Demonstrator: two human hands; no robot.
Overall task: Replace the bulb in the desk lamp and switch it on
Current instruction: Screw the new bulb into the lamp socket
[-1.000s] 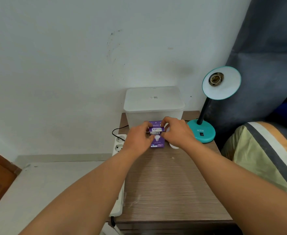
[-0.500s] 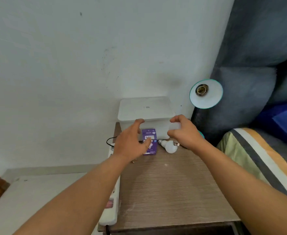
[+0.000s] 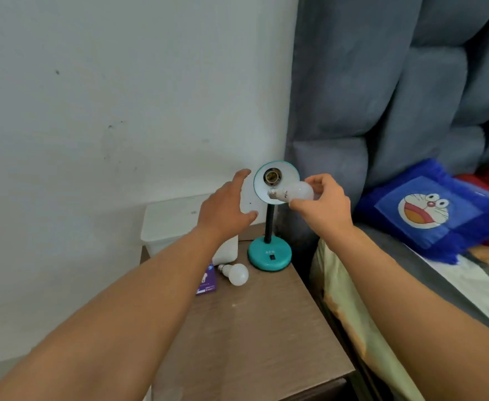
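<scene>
Brass socket [image 3: 272, 177] in teal desk lamp [image 3: 270, 227] bare. Right hand [image 3: 321, 204] pinches white frosted bulb [image 3: 294, 193], screw base just right of socket. Left hand [image 3: 227, 205] spread, empty, near shade. Second white bulb [image 3: 235, 274] lies on wooden table [image 3: 255, 328]. Left: screw-in, switch-on.

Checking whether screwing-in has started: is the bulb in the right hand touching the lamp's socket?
Apart. The head view shows the held bulb in the right hand with its screw base pointing left, below the empty socket, shade surface visible between them.
</scene>
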